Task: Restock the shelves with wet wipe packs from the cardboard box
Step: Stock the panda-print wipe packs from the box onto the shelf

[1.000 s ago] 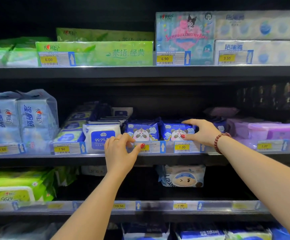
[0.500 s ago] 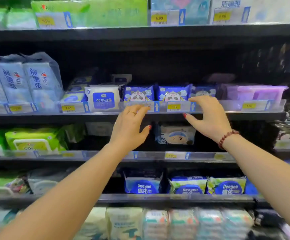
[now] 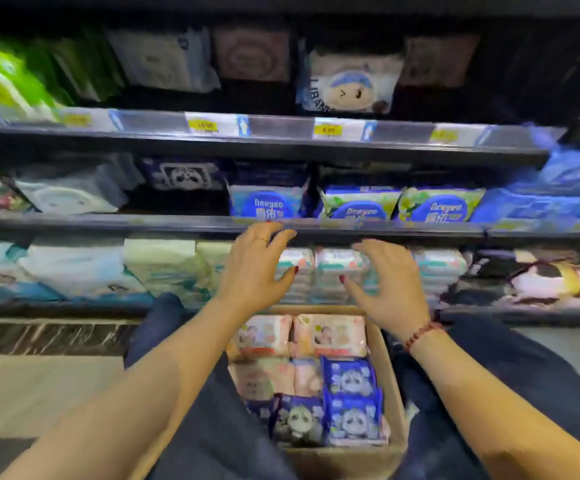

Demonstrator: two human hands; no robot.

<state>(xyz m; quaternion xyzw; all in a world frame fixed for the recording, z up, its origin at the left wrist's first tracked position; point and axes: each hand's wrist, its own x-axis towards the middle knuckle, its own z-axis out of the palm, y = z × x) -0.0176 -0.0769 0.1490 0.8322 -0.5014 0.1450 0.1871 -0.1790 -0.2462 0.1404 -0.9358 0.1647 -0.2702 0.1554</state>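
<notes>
step: fetching more packs | hands: left hand [image 3: 255, 268], right hand [image 3: 387, 285] empty, fingers spread above box [image 3: 390, 375] | next: likely grasp wipe packs [image 3: 330, 336]

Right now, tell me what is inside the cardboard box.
The cardboard box holds pink packs at its far end and blue panda packs nearer. Whatever lies under them is covered.
</notes>
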